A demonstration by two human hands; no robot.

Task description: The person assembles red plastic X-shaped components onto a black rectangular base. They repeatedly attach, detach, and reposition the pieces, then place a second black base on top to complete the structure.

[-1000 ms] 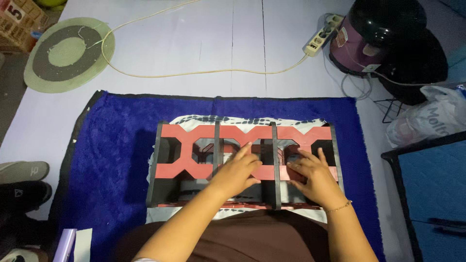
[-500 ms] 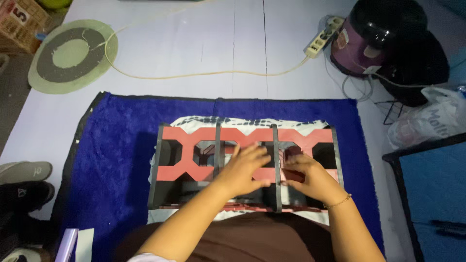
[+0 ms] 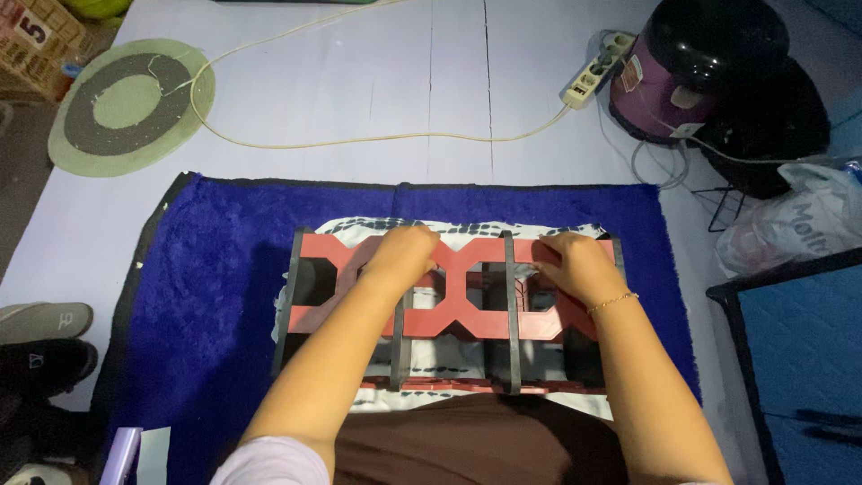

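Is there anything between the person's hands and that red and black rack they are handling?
Nothing visible. The left hand and the right hand both rest directly on the far top edge of the red and black rack, which lies on a patterned cloth over the blue rug.

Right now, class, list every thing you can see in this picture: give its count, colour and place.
rack: one, red panels with dark dividers, on the patterned cloth
patterned cloth: one, white and dark, under the rack
rug: one, deep blue, on the pale floor
round mat: one, green and grey, top left
power strip: one, pale, top right, with cord
cooker: one, purple and black, top right
plastic bag: one, white, right edge
shoes: at least two, grey and black, left edge
left hand: on the rack's far edge
right hand: on the rack's far edge, gold bracelet
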